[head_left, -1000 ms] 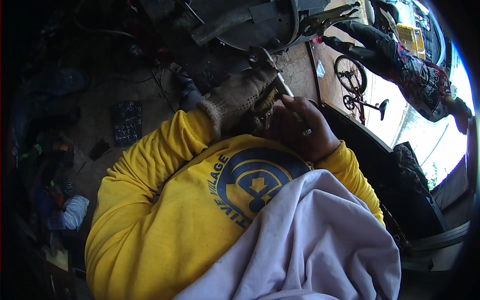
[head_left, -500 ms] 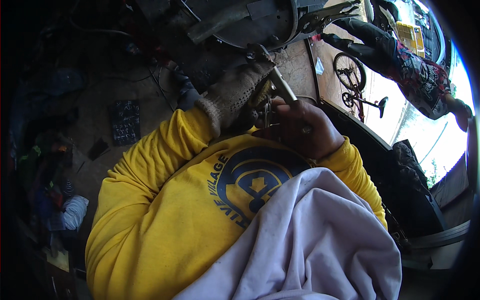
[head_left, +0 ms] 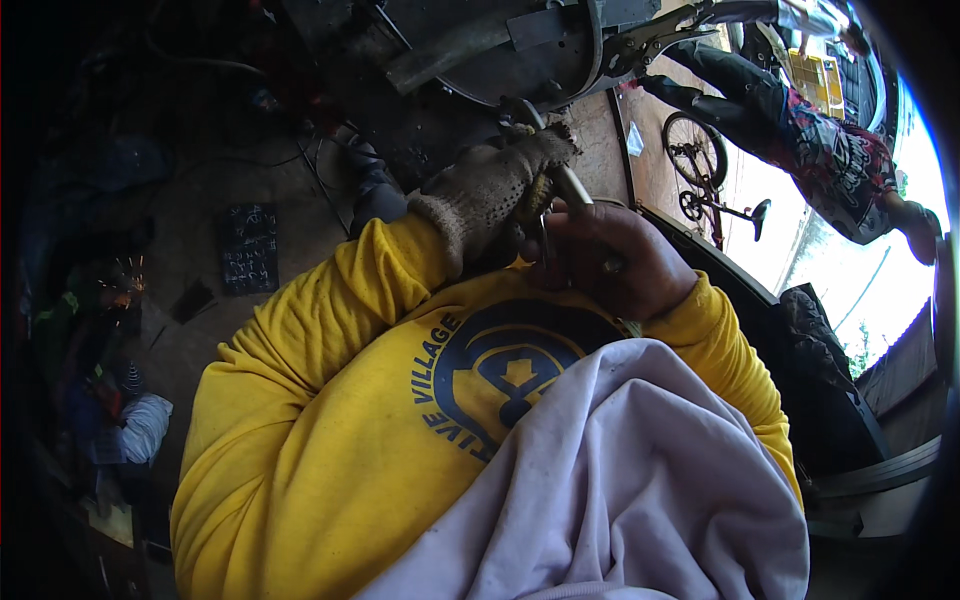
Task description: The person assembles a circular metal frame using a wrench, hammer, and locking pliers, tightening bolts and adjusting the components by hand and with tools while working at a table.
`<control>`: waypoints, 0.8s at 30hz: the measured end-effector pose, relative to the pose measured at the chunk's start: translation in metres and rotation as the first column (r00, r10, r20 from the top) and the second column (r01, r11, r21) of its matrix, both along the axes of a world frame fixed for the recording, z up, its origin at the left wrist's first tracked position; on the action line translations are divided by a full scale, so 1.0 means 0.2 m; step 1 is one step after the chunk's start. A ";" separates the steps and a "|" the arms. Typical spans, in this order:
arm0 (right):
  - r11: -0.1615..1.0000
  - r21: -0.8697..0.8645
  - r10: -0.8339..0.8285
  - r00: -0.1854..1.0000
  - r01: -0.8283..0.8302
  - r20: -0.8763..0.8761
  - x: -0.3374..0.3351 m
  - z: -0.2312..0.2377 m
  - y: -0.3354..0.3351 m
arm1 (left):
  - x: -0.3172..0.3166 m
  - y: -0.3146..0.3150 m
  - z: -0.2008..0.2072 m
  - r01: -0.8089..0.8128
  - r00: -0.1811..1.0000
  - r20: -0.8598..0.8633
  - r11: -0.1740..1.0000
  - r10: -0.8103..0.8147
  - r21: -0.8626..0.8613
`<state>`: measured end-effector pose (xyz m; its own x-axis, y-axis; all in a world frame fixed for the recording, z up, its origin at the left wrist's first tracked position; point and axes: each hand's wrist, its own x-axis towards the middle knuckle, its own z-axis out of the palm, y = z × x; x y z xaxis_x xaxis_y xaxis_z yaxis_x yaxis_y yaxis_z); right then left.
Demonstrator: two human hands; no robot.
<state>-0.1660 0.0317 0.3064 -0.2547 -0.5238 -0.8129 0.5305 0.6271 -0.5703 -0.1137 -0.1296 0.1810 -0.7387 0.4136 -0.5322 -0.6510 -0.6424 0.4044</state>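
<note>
Head view: left hand in a knit work glove, fingers curled round a slim metal rod close to the chest. Right hand bare, closed beneath it, pinching the rod's lower end together with a thin dark piece; exact grip hard to tell. Above, a round dark metal workpiece with locking pliers clamped at its rim. Probably preparing or adjusting the rod. Next move likely calls for steady two-handed aim toward the workpiece.
</note>
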 end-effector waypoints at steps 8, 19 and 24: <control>0.886 -0.109 0.312 0.752 -0.451 -0.581 -0.07 0.03 -0.06 | 0.00 -0.02 0.02 0.081 0.976 0.198 0.995 -0.093 0.066; 0.999 0.011 -0.035 0.986 0.037 -0.164 0.03 0.05 -0.06 | 0.05 0.00 -0.01 -0.305 0.731 -0.622 0.682 -0.280 -0.665; 0.637 -0.157 -0.506 0.563 0.755 0.653 0.20 -0.04 0.15 | 0.06 0.00 0.01 -0.302 0.753 -0.623 0.729 -0.213 -0.614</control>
